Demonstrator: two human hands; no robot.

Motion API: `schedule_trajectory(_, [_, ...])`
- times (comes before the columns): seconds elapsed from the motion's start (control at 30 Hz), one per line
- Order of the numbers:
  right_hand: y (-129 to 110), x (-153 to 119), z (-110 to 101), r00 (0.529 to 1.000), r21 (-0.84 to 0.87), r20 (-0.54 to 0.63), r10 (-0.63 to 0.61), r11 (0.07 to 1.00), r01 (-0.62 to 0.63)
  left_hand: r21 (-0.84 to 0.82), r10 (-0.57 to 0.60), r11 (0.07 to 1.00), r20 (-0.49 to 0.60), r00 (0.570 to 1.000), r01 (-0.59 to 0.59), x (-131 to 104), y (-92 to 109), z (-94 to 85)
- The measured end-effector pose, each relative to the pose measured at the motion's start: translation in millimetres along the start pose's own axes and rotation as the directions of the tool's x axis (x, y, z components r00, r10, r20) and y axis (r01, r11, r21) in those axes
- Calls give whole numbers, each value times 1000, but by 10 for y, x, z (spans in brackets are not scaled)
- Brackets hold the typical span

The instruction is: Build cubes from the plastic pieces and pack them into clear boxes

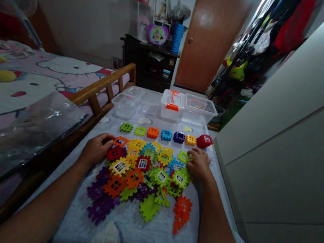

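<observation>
A heap of plastic interlocking building pieces covers the middle of the cloth, among them a yellow piece with a white window, a dark red one and a flat purple one. At the heap's left edge is my left hand, fingers curved with the thumb apart, next to an orange square frame. On the right, the fingers of my right hand close around a small yellowish piece, partly hidden, beside a light green square frame. Beyond the heap runs a row of pieces, including a blue frame.
At the far end stand clear plastic boxes and a lidded box with orange clips. A wooden bed rail borders the left, with a clear plastic bag past it. A white cabinet borders the right.
</observation>
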State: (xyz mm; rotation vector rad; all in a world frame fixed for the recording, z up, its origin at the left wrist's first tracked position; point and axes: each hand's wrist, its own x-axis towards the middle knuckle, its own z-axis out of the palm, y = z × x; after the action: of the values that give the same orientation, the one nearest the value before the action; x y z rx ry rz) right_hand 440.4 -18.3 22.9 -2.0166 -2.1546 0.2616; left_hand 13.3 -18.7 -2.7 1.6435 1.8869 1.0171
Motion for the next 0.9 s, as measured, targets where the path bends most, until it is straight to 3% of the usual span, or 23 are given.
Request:
schedule_trajectory(0.13, [-54,8,17,1000,35,-2,-22,999,22,-1,4,1000,-3,1000,-4,0,-10,4])
schedule_trajectory(0.3, [-236,-9,-33,990,82,-90,-109,990,116,15,12,1000,-7,1000,-12,9,-28,11])
schedule_trajectory(0.43, [-514,-8,-116,978,67,-2,-210,975,209,12,9,1000,-13,1000,-9,5,-28,14])
schedule_trajectory(0.63, [-760,4,-117,986,-17,50,-158,987,159,10,8,1000,-17,1000,-8,-3,-18,14])
schedule_trajectory(0.8, [-668,29,-48,988,205,38,-152,969,141,19,6,1000,-8,1000,-6,0,-7,12])
schedule_trajectory(0.9, [-531,53,-63,983,487,64,-172,865,119,16,4,1000,-9,1000,-4,8,-30,20])
